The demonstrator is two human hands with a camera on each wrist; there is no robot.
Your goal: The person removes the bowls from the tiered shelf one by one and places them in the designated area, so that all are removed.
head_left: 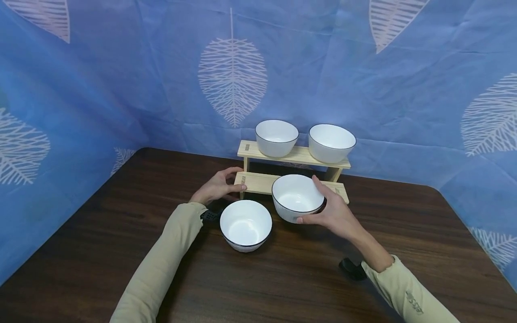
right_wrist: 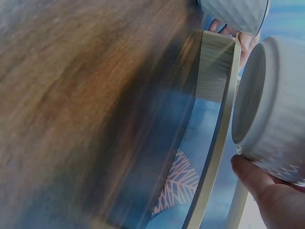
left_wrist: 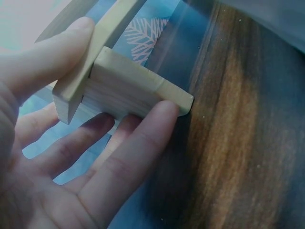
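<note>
My left hand [head_left: 218, 186] grips the left end of a two-tier wooden stand [head_left: 260, 183]. In the left wrist view its thumb lies on the lower board and the other fingers spread around the stand's leg [left_wrist: 128, 90]. A white bowl with a dark rim [head_left: 296, 197] is in my right hand [head_left: 337, 213], held by its right side, thumb toward the front. It overlaps the lower board's front edge; the right wrist view shows its base [right_wrist: 250, 95] raised off the table. Another white bowl [head_left: 245, 224] stands on the table, just in front of my left hand.
Two matching bowls, a left one [head_left: 277, 138] and a right one [head_left: 332, 142], sit on the stand's upper board. The dark wooden table [head_left: 291, 278] stretches in front. A blue cloth with white leaf prints [head_left: 161, 89] hangs close behind the stand.
</note>
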